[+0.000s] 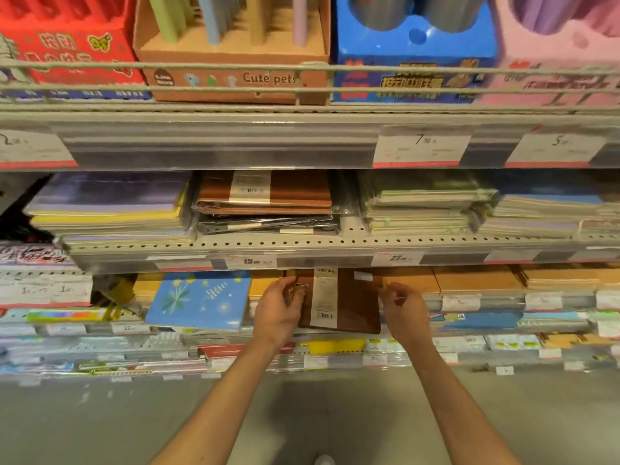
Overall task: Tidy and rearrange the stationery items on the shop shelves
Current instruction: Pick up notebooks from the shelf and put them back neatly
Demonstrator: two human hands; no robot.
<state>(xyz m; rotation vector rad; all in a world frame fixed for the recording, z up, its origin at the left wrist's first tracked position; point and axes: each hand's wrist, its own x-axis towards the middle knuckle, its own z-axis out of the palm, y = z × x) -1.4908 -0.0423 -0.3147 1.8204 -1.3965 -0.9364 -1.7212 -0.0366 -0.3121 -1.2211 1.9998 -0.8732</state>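
I stand in front of the shop shelves and look down at my two hands. My left hand is on the left edge of a brown notebook. My fingers bend around that edge, near a small metal ring, so this hand holds the book. The brown notebook has a pale paper band running down its front. It sits on the lower shelf and sticks out over the front edge toward me.

My right hand is just beside the right side of the notebook. Its fingers are bent and a bit apart. It is blurry, so I cannot tell if it touches the book.

To the left of my left hand lies a blue notebook with yellow flowers on it. To the right there are stacks of orange notebooks.

On the shelf above sits another brown notebook in clear wrap, on top of a dark one. A white price tag is stuck on the shelf rim above my left hand. High up is an orange box that says "Cute pets".
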